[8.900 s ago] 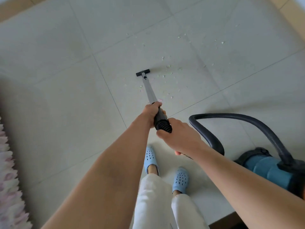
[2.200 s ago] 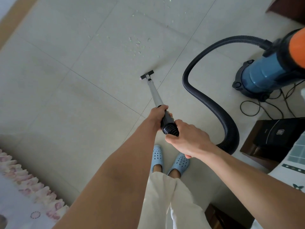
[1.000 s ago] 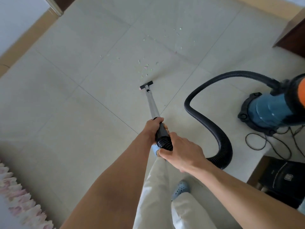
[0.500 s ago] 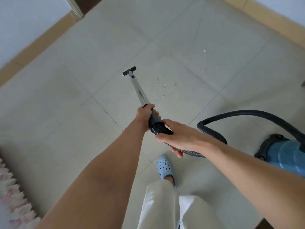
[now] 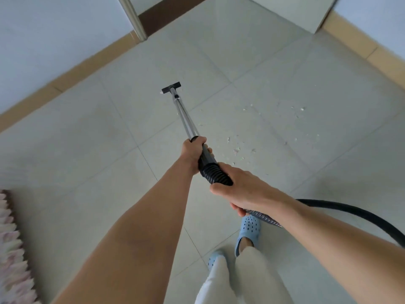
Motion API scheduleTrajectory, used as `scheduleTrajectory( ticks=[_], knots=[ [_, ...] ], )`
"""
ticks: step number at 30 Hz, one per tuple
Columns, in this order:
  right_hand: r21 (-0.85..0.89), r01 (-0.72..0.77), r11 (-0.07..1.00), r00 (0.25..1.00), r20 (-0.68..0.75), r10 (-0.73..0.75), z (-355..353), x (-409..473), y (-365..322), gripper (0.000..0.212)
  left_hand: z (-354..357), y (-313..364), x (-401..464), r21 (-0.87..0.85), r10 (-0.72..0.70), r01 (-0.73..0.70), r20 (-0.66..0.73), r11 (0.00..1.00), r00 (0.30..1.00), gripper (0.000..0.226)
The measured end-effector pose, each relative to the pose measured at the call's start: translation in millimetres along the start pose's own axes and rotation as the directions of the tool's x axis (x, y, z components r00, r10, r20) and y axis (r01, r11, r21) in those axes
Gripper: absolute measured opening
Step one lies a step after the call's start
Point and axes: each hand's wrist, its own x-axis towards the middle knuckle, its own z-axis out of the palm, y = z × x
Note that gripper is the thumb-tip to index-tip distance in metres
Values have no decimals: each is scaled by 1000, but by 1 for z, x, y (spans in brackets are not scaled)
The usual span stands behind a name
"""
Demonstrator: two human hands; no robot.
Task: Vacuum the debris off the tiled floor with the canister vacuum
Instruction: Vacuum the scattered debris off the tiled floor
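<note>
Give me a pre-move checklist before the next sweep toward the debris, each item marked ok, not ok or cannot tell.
1. Left hand grips the wand: ok.
2. Right hand grips the hose at the cuff: ok.
3. Nozzle over the debris: not ok; the scraps lie to its right, nearer the feet.
4. Nozzle flat on the tiled floor: cannot tell.
5. Hose free of kinks: cannot tell; it runs out of frame.
6. Canister position: cannot tell; out of view.
</note>
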Motion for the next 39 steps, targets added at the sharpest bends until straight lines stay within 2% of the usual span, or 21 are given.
scheduleTrajectory(
  ticks=[2, 5, 9, 14, 25, 39],
  knots=[
    [48, 4, 999, 999, 46, -6, -16, 19, -5, 25, 6, 10, 18, -19, -11, 11, -7, 1000, 1000, 17],
    [15, 17, 1000, 998, 59, -18, -33, 50, -11, 25, 11, 26, 46, -21, -13, 12, -23, 1000, 1000, 18],
    [-2, 2, 1000, 1000, 0, -2, -42, 93, -21, 25, 11, 50, 86, -7, -17, 16, -46, 1000, 999, 21],
    [59, -55, 997, 994, -94, 60, -61, 156, -45, 30, 20, 98, 138, 24, -10, 11, -50, 1000, 999, 21],
    [184, -115, 976, 981, -135, 141, -106, 271, -90, 18, 41, 186, 238, 169, -57, 56, -1, 984, 998, 13],
    [333, -142, 932, 984, -53, 168, -110, 269, -97, 19, 39, 191, 238, 246, -102, 104, -21, 964, 995, 20]
  ],
)
